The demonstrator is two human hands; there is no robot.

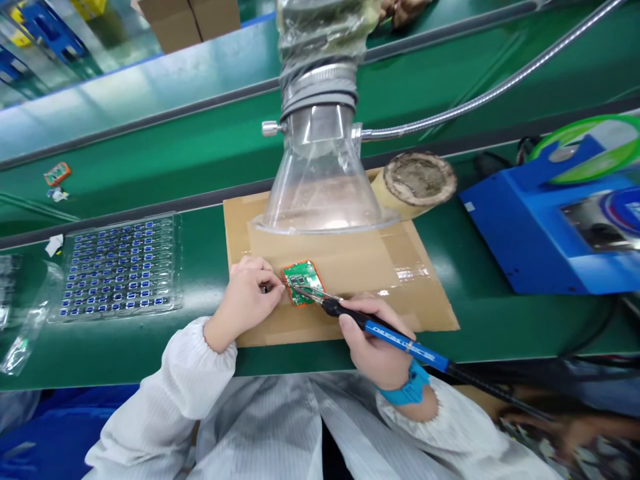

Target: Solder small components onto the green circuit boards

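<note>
My right hand (377, 340) grips a blue and black soldering iron (407, 345). Its metal tip end reaches over a green circuit board (303, 273) with an orange edge, which lies on a sheet of cardboard (430, 307). At the board's left side, my left hand (250, 293) is closed in a pinch, thumb and fingertips right by the edge. Something small and dark shows among those fingers, too little of it visible to name. Directly beyond the board hangs a clear funnel-shaped hood (323, 193).
Left of the cardboard, a clear plastic tray (175, 267) holds rows of small blue-and-black parts. A blue machine (520, 233) with a green-rimmed reel stands at right. Behind the hood sits a round, charred-rimmed container (420, 180). Another board (57, 174) lies at far left.
</note>
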